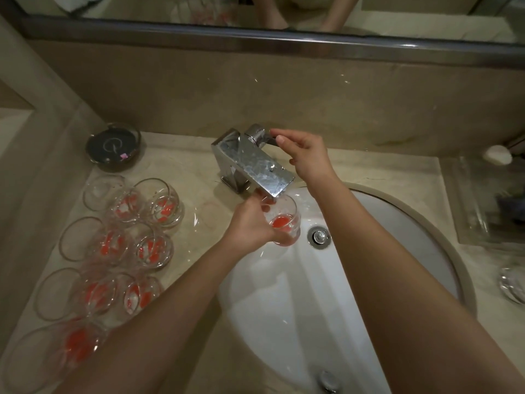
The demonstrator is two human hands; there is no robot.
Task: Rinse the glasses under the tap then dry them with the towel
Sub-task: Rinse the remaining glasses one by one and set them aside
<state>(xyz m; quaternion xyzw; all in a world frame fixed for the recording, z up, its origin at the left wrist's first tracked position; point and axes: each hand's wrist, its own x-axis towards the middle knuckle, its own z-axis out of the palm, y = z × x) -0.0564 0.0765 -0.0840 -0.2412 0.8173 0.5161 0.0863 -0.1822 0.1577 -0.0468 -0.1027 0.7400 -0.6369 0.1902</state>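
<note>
Dirty glasses (125, 243) crowd the left counter. The left hand (250, 223) grips one glass (284, 220) upright, mouth directly beneath the tap (255, 163) spout over the sink (397, 223); farther right, the right hand (306, 155) pinches the lever (260, 133).

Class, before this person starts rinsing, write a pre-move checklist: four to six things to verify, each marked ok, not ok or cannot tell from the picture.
1. Glass held under the spout of the tap: ok.
2. Left hand grips the glass firmly: ok, fingers curl round it.
3. Right hand on the tap lever: ok, fingers pinch it.
4. Water running: cannot tell, no stream shows.
5. Glass over the sink: ok.
6. Towel within reach for drying: cannot tell, none clearly in view.
7. Other glasses waiting on the counter, with red residue: ok.
</note>
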